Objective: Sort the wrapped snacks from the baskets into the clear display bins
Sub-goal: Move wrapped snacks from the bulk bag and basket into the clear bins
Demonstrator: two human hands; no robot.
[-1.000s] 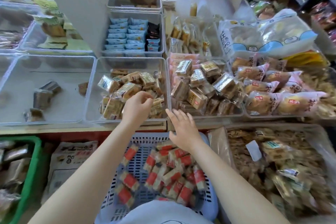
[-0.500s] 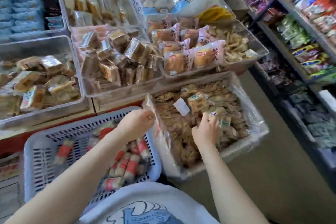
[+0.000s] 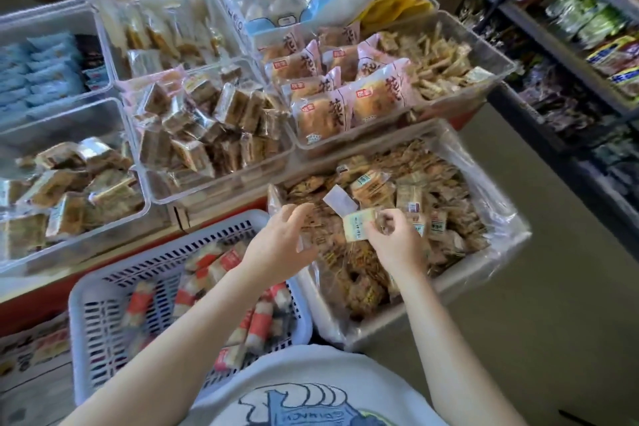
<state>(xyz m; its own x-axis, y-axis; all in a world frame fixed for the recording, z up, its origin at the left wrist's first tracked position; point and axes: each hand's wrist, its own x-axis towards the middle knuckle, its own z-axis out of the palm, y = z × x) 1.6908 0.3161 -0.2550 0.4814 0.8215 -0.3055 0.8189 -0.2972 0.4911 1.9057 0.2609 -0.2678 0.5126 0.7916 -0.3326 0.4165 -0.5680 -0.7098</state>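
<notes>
My right hand (image 3: 394, 245) pinches a pale wrapped snack packet (image 3: 358, 226) just above the plastic-lined crate (image 3: 498, 252) heaped with brown wrapped snacks. My left hand (image 3: 280, 242) hovers at the crate's left edge, fingers loosely curved and holding nothing. Below it sits a light blue slotted basket (image 3: 100, 315) with red-and-white wrapped sticks (image 3: 257, 325). Clear display bins stand behind: one (image 3: 221, 183) with brown square packets, one (image 3: 484, 76) with pink bread bags and stick snacks.
Another clear bin (image 3: 69, 242) of brown packets lies at left, and a bin of blue packets (image 3: 45, 69) behind it. Stocked shelves (image 3: 587, 45) line the right side, across a grey floor aisle (image 3: 536, 322). Printed bags (image 3: 31, 353) lie at lower left.
The view swung right from the bins to the crate. My right hand dipped into the crate and lifted a pale packet. My left hand moved from the middle bin to the crate's edge.
</notes>
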